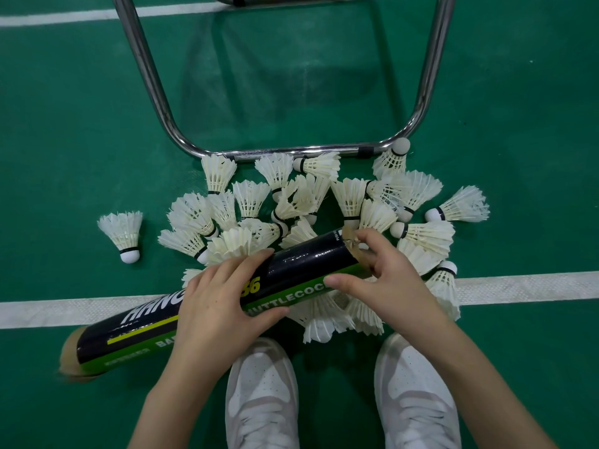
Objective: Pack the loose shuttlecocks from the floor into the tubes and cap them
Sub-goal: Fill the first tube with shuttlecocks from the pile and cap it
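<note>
Gripping the tube (201, 314) mid-length: left hand (217, 306), fingers wrapped round. Pinching at its far-right mouth: right hand (376, 280), nearer the shuttlecocks (291, 202) heaped just beyond. Long axis near-left to far-right.

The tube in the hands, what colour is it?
Black tube with a green stripe and white lettering, seen in the head view.
</note>
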Motion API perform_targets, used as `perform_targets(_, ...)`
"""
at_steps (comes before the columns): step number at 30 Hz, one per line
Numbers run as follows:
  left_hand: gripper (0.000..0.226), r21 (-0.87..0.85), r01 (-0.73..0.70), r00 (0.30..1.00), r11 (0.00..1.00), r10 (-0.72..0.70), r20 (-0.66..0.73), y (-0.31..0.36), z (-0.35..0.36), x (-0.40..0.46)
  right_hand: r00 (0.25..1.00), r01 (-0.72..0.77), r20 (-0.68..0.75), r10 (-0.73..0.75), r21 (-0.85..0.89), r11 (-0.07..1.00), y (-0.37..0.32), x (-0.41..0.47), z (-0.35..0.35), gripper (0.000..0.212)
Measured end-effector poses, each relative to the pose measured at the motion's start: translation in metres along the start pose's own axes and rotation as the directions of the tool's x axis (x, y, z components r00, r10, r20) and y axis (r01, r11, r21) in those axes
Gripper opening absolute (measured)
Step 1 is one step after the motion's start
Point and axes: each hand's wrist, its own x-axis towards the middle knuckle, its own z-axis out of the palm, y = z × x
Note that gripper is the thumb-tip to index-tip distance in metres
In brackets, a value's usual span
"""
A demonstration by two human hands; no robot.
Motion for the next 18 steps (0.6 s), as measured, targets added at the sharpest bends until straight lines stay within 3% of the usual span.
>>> perform_targets(9, 0.074, 0.018, -0.015, 1.000, 1.000, 0.015, 0.004, 0.0018, 0.0006, 0.0002, 0.999, 0.007, -0.033, -0.007, -0.012, 1.000, 0.0052, 0.0005, -0.0015, 0.040)
perform_targets(18, 0.073, 0.024, -0.024, 1.000, 0.999, 0.024, 0.009, 0.0030, 0.0009, -0.0019, 0.997, -0.009, 0.079, 0.008, 0.012, 1.000, 0.0074, 0.0010, -0.0052, 0.038)
